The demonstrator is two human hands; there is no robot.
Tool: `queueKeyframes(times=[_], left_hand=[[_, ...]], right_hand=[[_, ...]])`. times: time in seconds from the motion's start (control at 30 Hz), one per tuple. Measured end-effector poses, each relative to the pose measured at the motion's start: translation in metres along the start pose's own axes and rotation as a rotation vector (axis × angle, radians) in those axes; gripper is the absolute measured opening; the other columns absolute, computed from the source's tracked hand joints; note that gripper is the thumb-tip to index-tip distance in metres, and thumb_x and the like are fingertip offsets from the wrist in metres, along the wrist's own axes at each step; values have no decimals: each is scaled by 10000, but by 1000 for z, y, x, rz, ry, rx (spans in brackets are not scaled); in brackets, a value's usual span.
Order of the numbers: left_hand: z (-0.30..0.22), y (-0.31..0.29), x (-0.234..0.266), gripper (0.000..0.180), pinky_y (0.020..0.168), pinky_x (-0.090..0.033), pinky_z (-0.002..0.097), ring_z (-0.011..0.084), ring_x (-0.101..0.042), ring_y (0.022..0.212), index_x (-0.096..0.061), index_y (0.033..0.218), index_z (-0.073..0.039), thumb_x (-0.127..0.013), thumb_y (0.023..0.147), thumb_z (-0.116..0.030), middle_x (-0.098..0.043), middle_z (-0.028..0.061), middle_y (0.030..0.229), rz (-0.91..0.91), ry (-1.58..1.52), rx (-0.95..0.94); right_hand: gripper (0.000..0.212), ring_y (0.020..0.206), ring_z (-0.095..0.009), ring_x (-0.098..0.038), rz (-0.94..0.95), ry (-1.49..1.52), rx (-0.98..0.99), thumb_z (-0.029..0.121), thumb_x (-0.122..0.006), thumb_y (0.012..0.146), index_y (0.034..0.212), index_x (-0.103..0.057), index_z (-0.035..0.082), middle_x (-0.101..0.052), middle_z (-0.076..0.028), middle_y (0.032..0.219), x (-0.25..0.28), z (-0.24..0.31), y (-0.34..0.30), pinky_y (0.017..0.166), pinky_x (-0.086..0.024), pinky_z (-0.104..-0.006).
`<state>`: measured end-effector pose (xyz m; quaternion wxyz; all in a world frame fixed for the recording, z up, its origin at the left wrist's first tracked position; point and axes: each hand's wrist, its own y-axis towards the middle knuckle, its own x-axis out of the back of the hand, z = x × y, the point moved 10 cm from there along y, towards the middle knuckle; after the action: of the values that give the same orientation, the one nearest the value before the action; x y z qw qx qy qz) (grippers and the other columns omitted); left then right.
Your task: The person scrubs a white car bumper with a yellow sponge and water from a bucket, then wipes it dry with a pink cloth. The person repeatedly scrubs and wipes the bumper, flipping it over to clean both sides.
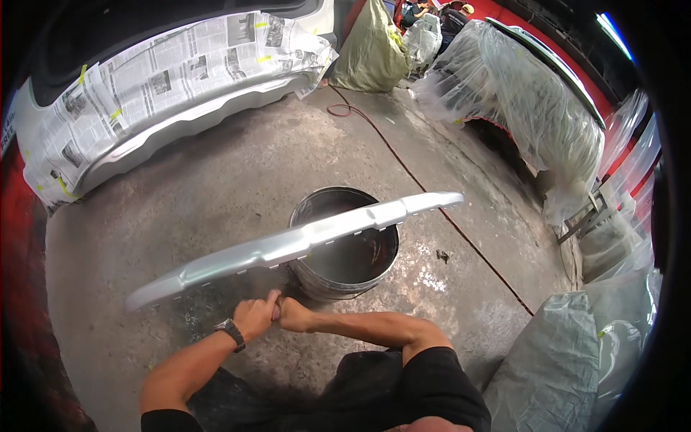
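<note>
A long silver bumper trim (317, 235) rests across the rim of a dark round bucket (327, 286), with both ends reaching past it. Just on the near side of the trim, left of the bucket, my two hands meet. My left hand (253, 318), with a dark watch on its wrist, is closed. Pressed against it, my right hand (295, 315) is closed too, its forearm crossing from the right. What lies between the hands, if anything, is hidden by the fingers. Neither hand appears to touch the trim.
A car rear covered in newspaper (187, 72) stands at the far left. Plastic sheeting (518, 101) drapes another vehicle at the right. A dark red hose (403, 162) runs over the concrete floor. Bulky sacks (371, 50) stand at the back; people are beyond them.
</note>
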<state>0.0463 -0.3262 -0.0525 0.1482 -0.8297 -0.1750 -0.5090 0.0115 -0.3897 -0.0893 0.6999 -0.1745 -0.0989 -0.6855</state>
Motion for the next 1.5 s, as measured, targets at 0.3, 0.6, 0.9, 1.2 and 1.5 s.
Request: queueKeyframes(times=[0.3, 0.6, 0.9, 1.2, 1.5], left_hand=[[-9, -12, 87, 566, 842, -520, 487, 404, -610, 958, -593, 1138, -1, -848, 701, -254, -602, 198, 947, -324, -306, 3], [-35, -21, 128, 847, 904, -522, 353, 167, -611, 1030, -412, 1314, -49, -945, 683, -234, -600, 91, 1140, -318, -752, -1], [-27, -19, 97, 525, 876, -535, 304, 147, -630, 1035, -473, 1360, -30, -604, 998, -386, -622, 104, 1154, 22, -1372, 34], [-18, -19, 110, 708, 947, -511, 345, 191, -626, 1106, -505, 1398, -3, -256, 1069, -578, -646, 142, 1217, -90, -1218, -24], [-67, -30, 149, 579, 1063, -419, 391, 213, -522, 1277, -496, 1419, -33, -687, 955, -322, -567, 101, 1361, -71, -1118, -395]], right_hand=[[402, 655, -172, -641, 203, 163, 12, 187, -844, 792, 978, -581, -55, -647, -107, 781, 56, 92, 6, 597, -519, -343], [413, 696, -329, -655, -67, -399, 496, 365, -746, 893, 985, -605, -12, -660, -160, 811, 89, 192, -16, 626, -508, -413], [324, 700, -421, -646, -134, -567, 405, 310, -571, 1008, 884, -642, 19, -653, -204, 738, 100, 210, -19, 645, -507, -488], [425, 548, -276, -552, 301, -293, 501, 284, -612, 1009, 694, -524, 13, -517, -123, 614, 101, 235, -47, 514, -385, -406], [387, 602, -121, -636, 162, 126, 376, 361, -577, 1034, 875, -671, 20, -670, -42, 721, 126, 273, -63, 561, -521, -271]])
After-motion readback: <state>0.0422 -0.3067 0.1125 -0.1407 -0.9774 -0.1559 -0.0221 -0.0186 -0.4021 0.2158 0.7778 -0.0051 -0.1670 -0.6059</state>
